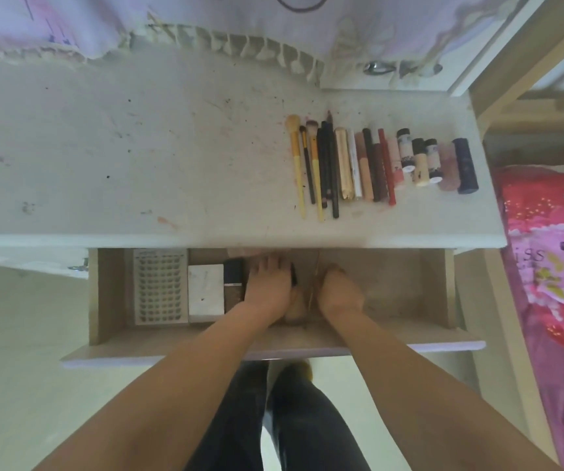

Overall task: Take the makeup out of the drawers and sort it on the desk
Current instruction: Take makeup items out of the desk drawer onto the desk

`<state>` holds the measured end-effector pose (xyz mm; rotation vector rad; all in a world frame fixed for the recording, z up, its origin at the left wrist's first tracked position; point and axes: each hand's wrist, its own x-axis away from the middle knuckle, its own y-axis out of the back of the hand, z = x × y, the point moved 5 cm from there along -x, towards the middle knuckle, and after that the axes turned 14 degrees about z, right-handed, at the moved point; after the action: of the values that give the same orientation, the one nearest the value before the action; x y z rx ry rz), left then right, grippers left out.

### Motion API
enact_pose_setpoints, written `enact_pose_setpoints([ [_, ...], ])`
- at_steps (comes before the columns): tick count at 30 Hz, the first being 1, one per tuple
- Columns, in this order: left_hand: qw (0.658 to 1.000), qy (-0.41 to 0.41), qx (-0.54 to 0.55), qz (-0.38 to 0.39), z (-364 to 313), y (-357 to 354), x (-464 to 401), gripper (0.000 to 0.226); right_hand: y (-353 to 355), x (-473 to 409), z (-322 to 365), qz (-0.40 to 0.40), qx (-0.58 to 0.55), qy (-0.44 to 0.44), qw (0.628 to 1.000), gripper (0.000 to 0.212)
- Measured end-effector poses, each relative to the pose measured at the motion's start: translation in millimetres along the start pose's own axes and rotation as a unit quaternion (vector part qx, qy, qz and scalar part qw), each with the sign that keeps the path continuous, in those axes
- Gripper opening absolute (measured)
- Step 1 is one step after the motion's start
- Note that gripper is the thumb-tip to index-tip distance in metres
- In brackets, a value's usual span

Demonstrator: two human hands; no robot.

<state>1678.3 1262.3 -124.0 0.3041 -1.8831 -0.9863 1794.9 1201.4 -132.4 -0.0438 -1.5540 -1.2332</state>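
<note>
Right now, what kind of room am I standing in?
Probably a bedroom with a dressing table: a pink floral bedspread beside a white scuffed desk, where a row of makeup brushes and lipstick tubes lies.

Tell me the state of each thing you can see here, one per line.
Wooden drawer: pulled open.
Row of makeup brushes, pencils and tubes: lying side by side on the white desk.
Clear tray of false lashes: flat in the drawer, far left.
White square compact: closed, beside the tray.
Left hand: resting on a dark item, grip hidden.
Right hand: down in the drawer, fingers hidden.
</note>
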Motion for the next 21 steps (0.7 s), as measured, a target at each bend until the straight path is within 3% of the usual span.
enact_pose_setpoints([
  [4, 0.999, -0.02, 0.034, -0.027, -6.2, 1.4, 9.2, 0.052, 0.9, -0.7, -9.2, -0.005, -0.022, -0.012, 1.0, 0.025],
  [6, 0.993, -0.033, 0.109, -0.019, -7.7, 0.8, 14.7, 0.048, 2.2, -1.5, -13.4, -0.008, -0.029, -0.021, 0.999, 0.025],
  [11, 0.919, -0.026, 0.393, 0.011, -11.6, -10.3, 22.4, 0.061, 6.9, -2.5, -15.2, -0.023, 0.01, -0.025, 0.999, 0.034],
  [12, 0.913, -0.027, 0.407, 0.015, -13.4, -12.3, 21.0, 0.06, 7.6, -2.4, -16.4, -0.024, 0.024, -0.024, 0.999, 0.035],
  [16, 0.948, -0.067, 0.308, 0.052, -24.4, -17.0, 17.9, 0.02, 10.0, 0.0, -26.6, -0.033, 0.067, -0.003, 0.997, 0.031],
  [21, 0.945, -0.114, 0.287, 0.106, -29.0, -15.6, 32.5, 0.03, 23.2, 22.7, -26.2, -0.025, 0.074, 0.098, 0.992, 0.022],
])
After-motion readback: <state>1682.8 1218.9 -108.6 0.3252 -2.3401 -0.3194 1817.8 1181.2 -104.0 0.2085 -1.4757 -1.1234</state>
